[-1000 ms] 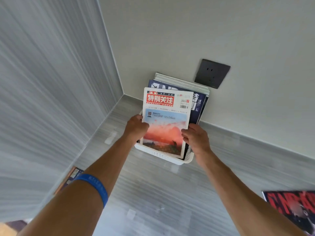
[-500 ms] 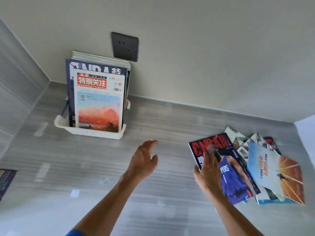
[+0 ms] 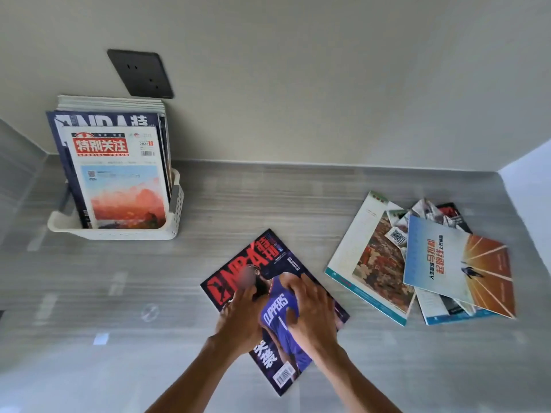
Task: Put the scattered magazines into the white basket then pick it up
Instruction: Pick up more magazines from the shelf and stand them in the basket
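Magazines [image 3: 423,263] are lying scattered; both hands, left [image 3: 240,320] and right [image 3: 310,314], are pressing flat, grips apart, on the NBA magazine [image 3: 278,305].

Single head-worn wide-angle view, looking forward and steeply down onto grey wood-grain floor [image 3: 298,204]. Beige wall fills upper half of frame, black square wall socket [image 3: 140,73] upper left. Both forearms enter from bottom centre, so hands lie nearest lens. Perforated white plastic basket [image 3: 125,234] sits farther off at left, loose pile of colourful magazines [image 3: 432,263] at right. Strong lens curvature at edges.
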